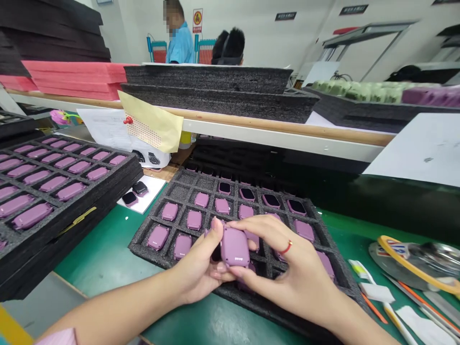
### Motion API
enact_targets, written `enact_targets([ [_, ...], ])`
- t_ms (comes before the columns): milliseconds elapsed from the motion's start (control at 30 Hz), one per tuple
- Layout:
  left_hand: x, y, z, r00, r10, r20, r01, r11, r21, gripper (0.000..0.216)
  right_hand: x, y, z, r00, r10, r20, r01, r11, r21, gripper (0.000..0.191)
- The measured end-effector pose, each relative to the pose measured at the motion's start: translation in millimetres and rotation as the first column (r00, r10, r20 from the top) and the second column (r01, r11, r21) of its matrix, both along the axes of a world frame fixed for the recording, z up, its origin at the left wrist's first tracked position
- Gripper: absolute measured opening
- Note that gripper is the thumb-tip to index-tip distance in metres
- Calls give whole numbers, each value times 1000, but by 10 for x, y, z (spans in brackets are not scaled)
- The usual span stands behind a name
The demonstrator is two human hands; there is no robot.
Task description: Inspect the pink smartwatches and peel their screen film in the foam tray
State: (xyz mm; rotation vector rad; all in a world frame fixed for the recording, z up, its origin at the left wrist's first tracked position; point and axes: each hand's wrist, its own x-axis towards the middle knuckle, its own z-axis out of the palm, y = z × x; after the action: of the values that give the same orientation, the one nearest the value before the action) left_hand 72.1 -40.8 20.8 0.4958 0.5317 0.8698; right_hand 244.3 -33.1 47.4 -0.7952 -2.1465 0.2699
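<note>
A purple smartwatch case (235,247), its back with small metal contacts facing me, is held above the foam tray (172,261). My right hand (298,266) grips it by the edges between thumb and fingers. From the other side, my left hand (199,270) is closed at it, thumb along the left edge and fingers underneath. A dark patch shows between the left thumb and the case; what it belongs to I cannot make out. Around my hands, the tray's compartments hold more purple cases (194,220), several with black screens up (247,194) in the back row.
Another stack of foam trays (118,179) with purple cases stands at left. Two watches (130,198) lie on white paper. A brush (361,270), tools and a metal dish (442,258) are at right. A shelf edge (280,136) crosses ahead, bearing black foam (215,98).
</note>
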Motion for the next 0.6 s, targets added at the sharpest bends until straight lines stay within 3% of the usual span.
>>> enact_targets([
  [100,40,-53,-24,999,-3,-34,5,999,34,60,24,231,32,990,-143,11,143,980,-138,31],
  [200,48,-118,-44,982,-133,-131,154,974,165,71,-77,648,-61,964,-248,93,263,932,-249,31],
  [300,23,-153,-24,893,-308,-327,413,849,329,75,-305,1079,-226,952,-262,157,293,928,-231,26],
  [367,14,-151,-10,839,-339,-425,501,786,363,73,-466,1273,-327,947,-273,167,305,929,-209,28],
  [467,39,-122,-43,839,-320,-440,490,796,356,75,-621,1406,-445,956,-241,164,271,943,-192,34],
  [600,81,-90,-158,892,-288,-349,396,870,294,79,-644,1463,-588,965,-184,186,230,937,-264,35],
])
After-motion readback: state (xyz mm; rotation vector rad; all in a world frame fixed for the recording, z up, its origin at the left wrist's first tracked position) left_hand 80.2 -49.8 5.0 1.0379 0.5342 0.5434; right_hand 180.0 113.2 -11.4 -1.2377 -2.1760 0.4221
